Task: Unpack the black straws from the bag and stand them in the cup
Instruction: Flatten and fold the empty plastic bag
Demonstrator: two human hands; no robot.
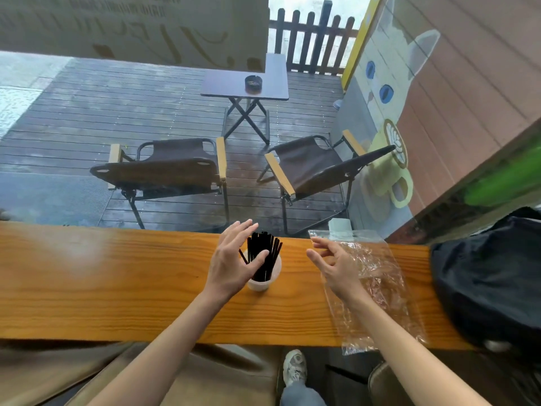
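Café terrace — cat-and-latte mural [389,112], folding chairs [167,168], ashtray [253,83].

Black straws [263,259], translucent white cup [260,284], clear bag [380,288], orange grained wooden counter [117,288].

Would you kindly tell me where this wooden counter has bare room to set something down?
The orange wooden counter is bare from its left end to the left hand. A narrower strip lies between the translucent cup of black straws and the clear plastic bag. The right end is crowded by the bag and a dark fabric bundle.
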